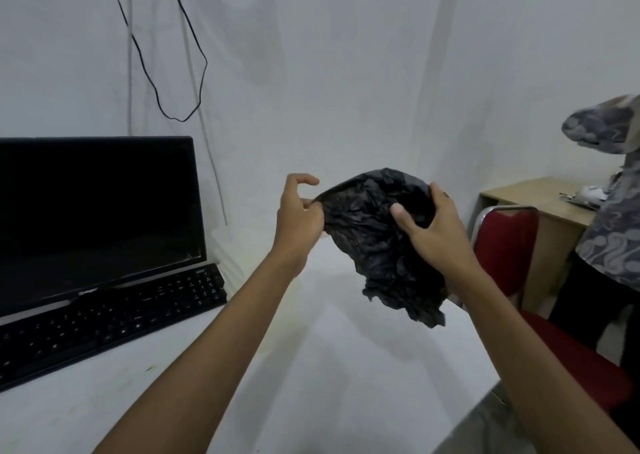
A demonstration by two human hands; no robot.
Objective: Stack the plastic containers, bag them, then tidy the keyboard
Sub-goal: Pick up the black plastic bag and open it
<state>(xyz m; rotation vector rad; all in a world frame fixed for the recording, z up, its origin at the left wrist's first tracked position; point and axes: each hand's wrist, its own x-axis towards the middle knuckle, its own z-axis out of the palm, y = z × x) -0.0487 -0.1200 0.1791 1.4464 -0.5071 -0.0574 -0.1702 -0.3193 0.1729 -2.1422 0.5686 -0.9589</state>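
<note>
Both arms reach forward and up over the white table (pixel 346 367), forearms bare, holding a crumpled black plastic bag (pixel 381 238) in the air between them. The left hand (pixel 299 218) pinches the bag's upper left edge between thumb and the side of a curled finger, with the index finger hooked loosely above and free of the plastic. The right hand (pixel 433 225) is spread wider — its thumb presses into the front of the bag and its fingers wrap over the top and behind, so a bunch of plastic sits in the palm. The bag hangs down from these 2 grips, its ragged lower end clear of the table.

The largest thing nearby is a dark monitor (pixel 97 218) standing at the left on the table against the wall. Just in front of it lies the black keyboard (pixel 110 318), set at a slant, its far edge tucked under the screen's lower edge. To the right, beside the table, stands a red chair (pixel 505 249) with a metal frame, and beyond it a wooden desk (pixel 540 204). A second person in a patterned grey shirt (pixel 609 231) stands at the right edge. A thin black cable (pixel 162 55) loops down the wall above the monitor — well apart from the hands.
</note>
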